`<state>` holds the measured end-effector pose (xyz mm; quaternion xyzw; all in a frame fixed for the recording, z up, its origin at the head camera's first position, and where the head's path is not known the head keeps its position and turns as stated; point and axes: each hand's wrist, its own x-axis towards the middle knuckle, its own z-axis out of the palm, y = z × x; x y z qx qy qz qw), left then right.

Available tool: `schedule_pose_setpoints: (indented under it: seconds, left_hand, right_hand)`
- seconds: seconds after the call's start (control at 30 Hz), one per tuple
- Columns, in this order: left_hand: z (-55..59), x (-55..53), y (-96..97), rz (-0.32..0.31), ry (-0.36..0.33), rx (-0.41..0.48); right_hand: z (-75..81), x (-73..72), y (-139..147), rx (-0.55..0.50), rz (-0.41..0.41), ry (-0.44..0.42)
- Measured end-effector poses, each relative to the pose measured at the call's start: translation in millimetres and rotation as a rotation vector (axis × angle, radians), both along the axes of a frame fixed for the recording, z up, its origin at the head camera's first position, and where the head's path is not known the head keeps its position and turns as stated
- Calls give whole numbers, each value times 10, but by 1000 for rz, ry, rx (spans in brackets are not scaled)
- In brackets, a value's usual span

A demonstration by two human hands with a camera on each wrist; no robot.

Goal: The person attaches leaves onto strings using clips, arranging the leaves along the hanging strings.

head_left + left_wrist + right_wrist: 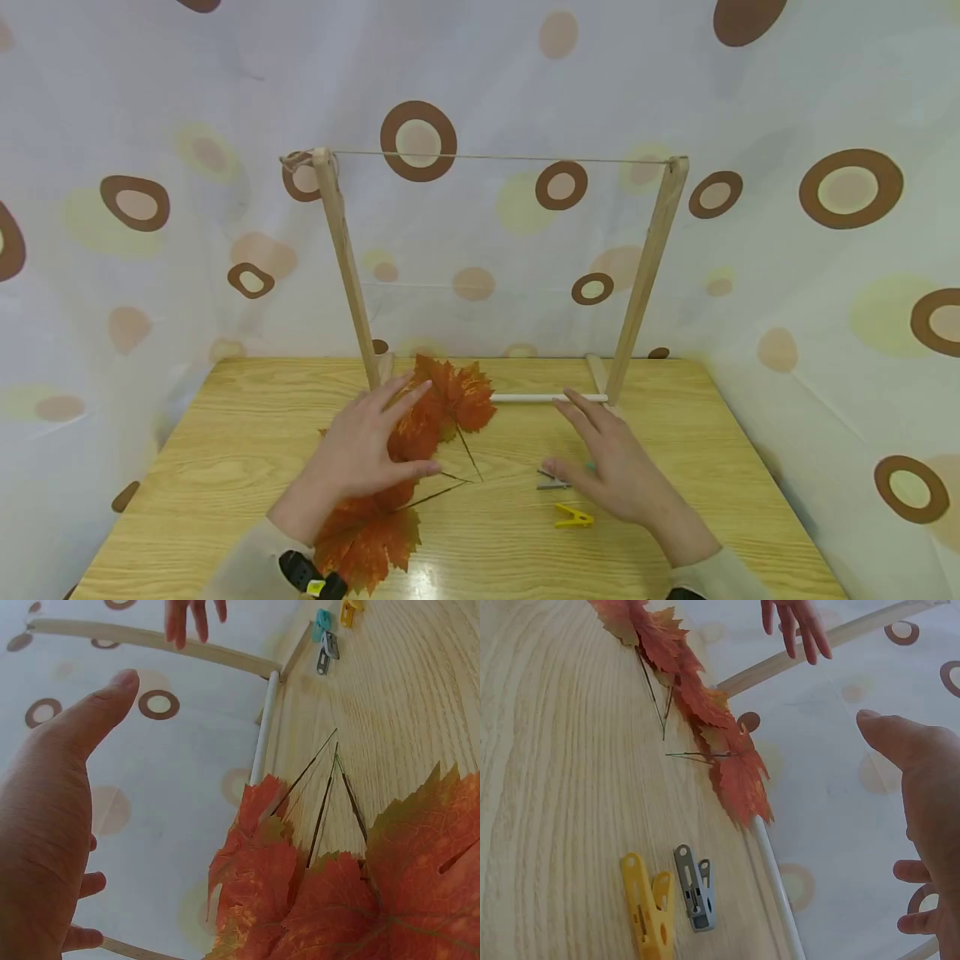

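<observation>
Orange leaves point(472, 400) on wood-grained table point(498, 537), left hand point(354, 452) over them, right hand point(621, 473) near clothespins point(576, 517), both hands' fingers spread

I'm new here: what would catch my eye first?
Probably the red-orange leaves, spread mostly left of centre on the wooden table, partly behind the left hand. At its far side stands a wooden frame, a string stretched across its top. Then a yellow clothespin, near the right hand.
</observation>
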<state>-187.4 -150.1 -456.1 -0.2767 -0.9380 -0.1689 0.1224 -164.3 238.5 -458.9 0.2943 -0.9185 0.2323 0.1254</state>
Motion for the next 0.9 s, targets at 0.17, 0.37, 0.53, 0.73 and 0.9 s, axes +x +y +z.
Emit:
schedule_pose_setpoints:
  seconds: [0.17,0.37,0.53,0.73,0.9]
  left_hand:
    - [-89,11,12,-34,-7,26]
    - [-180,29,25,-61,-43,53]
    - [-240,48,29,-62,-94,95]
    - [-318,63,41,-51,-143,112]
    - [-375,83,52,-20,-196,128]
  right_hand:
    - [-65,37,12,3,13,-18]
    - [-115,103,46,-33,35,-97]
    - [-143,133,67,-69,60,-145]
    - [-207,158,92,-90,54,-199]
    - [-296,178,109,-92,65,-192]
